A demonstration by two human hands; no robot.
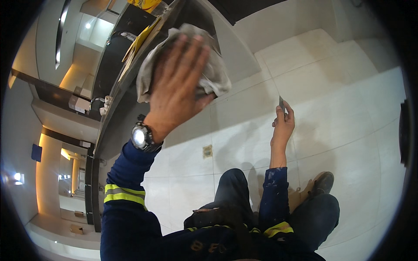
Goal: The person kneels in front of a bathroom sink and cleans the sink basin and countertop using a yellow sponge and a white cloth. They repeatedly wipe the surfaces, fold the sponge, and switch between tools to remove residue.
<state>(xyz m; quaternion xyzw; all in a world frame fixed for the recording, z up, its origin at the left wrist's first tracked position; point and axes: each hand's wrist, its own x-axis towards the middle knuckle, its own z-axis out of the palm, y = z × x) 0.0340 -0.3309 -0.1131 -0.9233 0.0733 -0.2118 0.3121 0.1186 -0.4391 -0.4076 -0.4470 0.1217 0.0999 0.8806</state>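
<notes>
My left hand [176, 87] lies flat on a crumpled light grey cloth [216, 71], its fingers stretched out and a little apart. The cloth is pressed against the dark face of a counter [130, 104]. A black watch [141, 135] with a glaring dial sits on my left wrist. Lower and to the right, over the floor, my right hand [284, 124] pinches a small dark pointed blade [281, 103] with its tip up. The fingers hide the blade's lower part, so its exact kind cannot be made out.
Along the counter top on the left are a faucet [126, 35], a yellow sheet [141, 40] and a yellow package [146, 4]. Pale tiles [331, 100] with a small floor drain [207, 151] lie below. My bent knee [233, 187] and dark shoe [323, 182] show near the lower edge.
</notes>
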